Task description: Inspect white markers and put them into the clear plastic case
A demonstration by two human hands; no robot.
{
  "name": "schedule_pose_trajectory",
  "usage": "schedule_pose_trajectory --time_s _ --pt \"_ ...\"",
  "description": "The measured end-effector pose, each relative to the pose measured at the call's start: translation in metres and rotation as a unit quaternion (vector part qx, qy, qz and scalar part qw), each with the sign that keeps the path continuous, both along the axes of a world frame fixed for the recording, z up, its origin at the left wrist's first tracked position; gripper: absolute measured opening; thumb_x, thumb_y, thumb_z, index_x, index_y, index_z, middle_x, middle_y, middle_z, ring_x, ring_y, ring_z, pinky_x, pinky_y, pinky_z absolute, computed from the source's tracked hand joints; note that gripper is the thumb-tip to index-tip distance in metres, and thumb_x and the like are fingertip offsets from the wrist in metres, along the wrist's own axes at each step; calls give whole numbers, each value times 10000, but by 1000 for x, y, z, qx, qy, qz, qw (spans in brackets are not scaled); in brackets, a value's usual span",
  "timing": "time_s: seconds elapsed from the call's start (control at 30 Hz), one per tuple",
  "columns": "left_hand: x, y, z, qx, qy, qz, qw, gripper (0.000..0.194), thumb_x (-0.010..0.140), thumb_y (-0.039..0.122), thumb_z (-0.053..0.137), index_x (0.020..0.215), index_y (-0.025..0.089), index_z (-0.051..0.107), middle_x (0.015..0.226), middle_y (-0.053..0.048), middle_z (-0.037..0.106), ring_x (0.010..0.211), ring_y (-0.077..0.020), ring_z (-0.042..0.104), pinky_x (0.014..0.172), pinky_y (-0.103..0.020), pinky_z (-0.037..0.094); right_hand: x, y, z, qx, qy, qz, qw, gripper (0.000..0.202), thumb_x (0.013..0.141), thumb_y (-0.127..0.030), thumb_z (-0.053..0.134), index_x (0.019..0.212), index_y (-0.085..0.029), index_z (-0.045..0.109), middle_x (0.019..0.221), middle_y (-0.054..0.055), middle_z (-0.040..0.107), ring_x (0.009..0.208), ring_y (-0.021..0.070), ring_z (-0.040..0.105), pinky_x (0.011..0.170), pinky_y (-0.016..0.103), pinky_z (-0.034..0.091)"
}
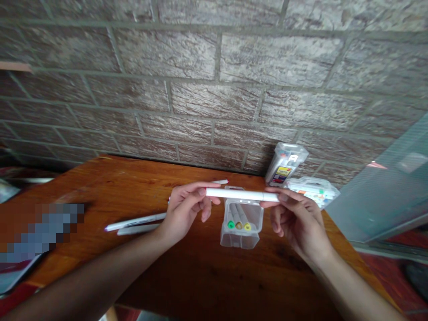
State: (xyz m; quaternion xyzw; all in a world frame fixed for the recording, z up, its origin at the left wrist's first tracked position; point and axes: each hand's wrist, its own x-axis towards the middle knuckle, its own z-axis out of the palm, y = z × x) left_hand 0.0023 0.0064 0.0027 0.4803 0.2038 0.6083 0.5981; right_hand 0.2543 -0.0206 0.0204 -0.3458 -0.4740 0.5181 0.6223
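A white marker (239, 194) is held level above the table, pinched at both ends. My left hand (185, 207) grips its left end, where a bit of red shows. Its right end, past a thin ring line, is between the fingers of my right hand (299, 216). Below and behind the marker lies an open clear plastic case (240, 240) with a green-ended, a brown-ended and a yellow-ended marker (246, 226) in it. Several loose white markers (135, 221) lie on the table left of the case, partly hidden by my left hand and forearm.
On the wooden table (123, 178), a tall clear marker box (286, 165) stands at the back right by the brick wall (197, 102). Beside it sits a clear handled case (316, 191) with colourful contents. A device with a blurred-out screen (40, 236) is at the left.
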Motion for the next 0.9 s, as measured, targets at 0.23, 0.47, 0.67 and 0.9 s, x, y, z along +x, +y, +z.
schedule_pose_trajectory --time_s 0.23,0.47,0.67,0.9 --pt "0 2 -1 -6 -7 1 1000 230 879 279 807 1043 140 888 785 -133 823 429 -93 546 410 -211 417 1 -1 -1 3 24 23 999 187 862 -305 837 1006 -199 890 821 115 866 350 110 614 313 159 468" --pt "0 1 -1 -18 -8 3 1000 246 877 283 799 1050 132 887 762 -119 812 426 -98 543 414 -223 430 -1 0 1 16 41 39 998 192 888 -295 810 1029 -193 892 850 118 872 360 117 641 319 157 489" --pt "0 1 -1 -26 -11 0 1000 254 875 259 778 1065 127 883 764 -122 811 431 -101 550 411 -221 435 0 1 1 7 50 41 998 216 877 -292 816 1043 -174 886 866 125 874 361 123 642 318 167 497" --pt "-2 0 0 -14 -18 -20 1000 280 900 232 745 1108 93 869 786 -141 816 428 -104 554 423 -233 430 3 0 -1 -8 60 44 997 247 870 -304 823 1072 -174 882 875 123 875 376 134 652 326 183 516"
